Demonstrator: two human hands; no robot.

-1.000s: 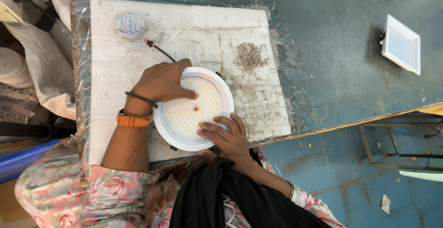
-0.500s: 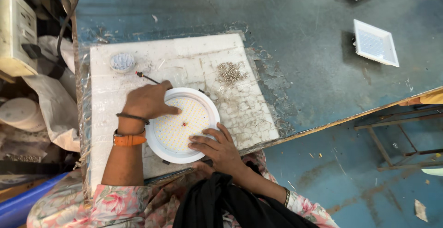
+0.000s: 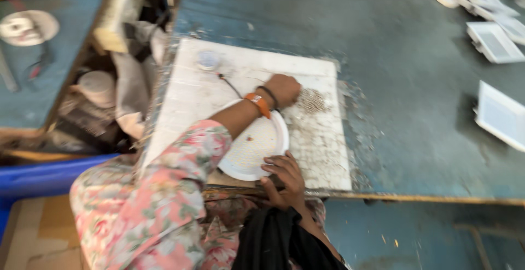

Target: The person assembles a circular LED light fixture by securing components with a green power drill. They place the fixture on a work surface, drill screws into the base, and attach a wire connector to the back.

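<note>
My right hand (image 3: 284,178) rests with fingers spread on the near rim of the round white lamp (image 3: 254,147), which lies flat on the white board (image 3: 186,100). It looks light and stiff, its face dotted with tiny parts, so I judge the rim the safest hold. My left hand (image 3: 283,88) reaches to the pile of small screws (image 3: 313,100); blur hides whether its curled fingers pinch any.
</note>
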